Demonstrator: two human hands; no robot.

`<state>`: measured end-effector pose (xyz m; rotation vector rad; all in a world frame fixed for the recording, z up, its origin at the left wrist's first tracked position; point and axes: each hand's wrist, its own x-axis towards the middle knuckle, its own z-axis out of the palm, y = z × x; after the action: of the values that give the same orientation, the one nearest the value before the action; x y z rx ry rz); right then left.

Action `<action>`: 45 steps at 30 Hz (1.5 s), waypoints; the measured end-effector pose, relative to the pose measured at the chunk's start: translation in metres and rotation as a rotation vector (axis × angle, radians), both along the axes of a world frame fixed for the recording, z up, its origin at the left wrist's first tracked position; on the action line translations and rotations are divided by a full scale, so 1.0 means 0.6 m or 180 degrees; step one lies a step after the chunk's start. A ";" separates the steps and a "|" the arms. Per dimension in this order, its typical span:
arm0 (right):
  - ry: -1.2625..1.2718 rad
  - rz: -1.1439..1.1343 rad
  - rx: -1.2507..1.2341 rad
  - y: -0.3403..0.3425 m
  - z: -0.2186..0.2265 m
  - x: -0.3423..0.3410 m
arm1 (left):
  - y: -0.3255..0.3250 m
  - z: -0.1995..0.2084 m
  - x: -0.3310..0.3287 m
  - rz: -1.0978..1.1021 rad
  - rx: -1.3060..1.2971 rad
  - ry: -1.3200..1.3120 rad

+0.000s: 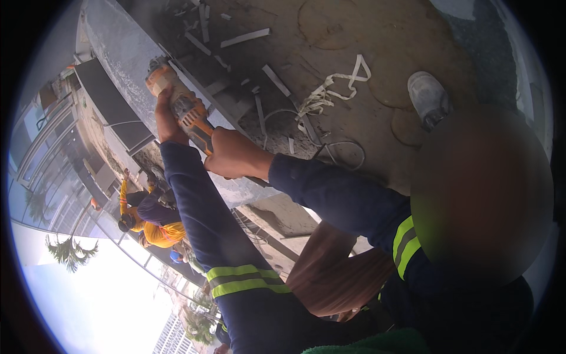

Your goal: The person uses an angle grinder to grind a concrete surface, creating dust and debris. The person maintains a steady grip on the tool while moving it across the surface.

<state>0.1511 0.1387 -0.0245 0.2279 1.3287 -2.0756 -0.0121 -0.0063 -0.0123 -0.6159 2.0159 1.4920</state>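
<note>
An orange and grey angle grinder lies across the middle left, its head by the edge of a long pale grey slab. My left hand is closed around the front part, near the head. Farther back, my right hand wraps round the rear handle. Both arms are stretched out in dark blue sleeves with yellow-green and grey bands. The grinder's disc and its exact contact with the slab cannot be made out.
Pale strips and a tangled white strap litter the dusty floor, near a looping cable. A dusty shoe stands at right, beside a large blurred patch. Other workers, one in yellow, are beyond a dark panel.
</note>
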 end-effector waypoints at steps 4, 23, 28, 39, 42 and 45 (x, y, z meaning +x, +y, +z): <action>-0.0030 0.0047 0.0006 0.000 0.006 0.006 | -0.008 0.000 0.002 -0.0054 0.0040 0.0024; 0.0230 -0.0312 0.0282 -0.013 0.005 0.060 | 0.015 0.019 0.058 0.0012 0.0175 0.0062; 0.0185 -0.0289 0.0262 -0.010 0.008 0.071 | 0.014 0.022 0.069 0.0012 0.0141 0.0058; 0.0200 -0.0229 0.0333 -0.013 0.007 0.094 | 0.007 0.013 0.088 0.0097 0.0000 0.0141; 0.0209 -0.0170 0.0309 -0.001 0.012 0.097 | 0.008 0.015 0.094 0.0080 0.0079 0.0095; 0.0184 -0.0069 0.0308 0.003 0.013 0.099 | 0.009 0.016 0.100 0.0074 0.0088 0.0075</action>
<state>0.2107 0.1402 -0.0168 0.2265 1.4694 -2.0518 0.0481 -0.0006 -0.0030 -0.6152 2.0086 1.5449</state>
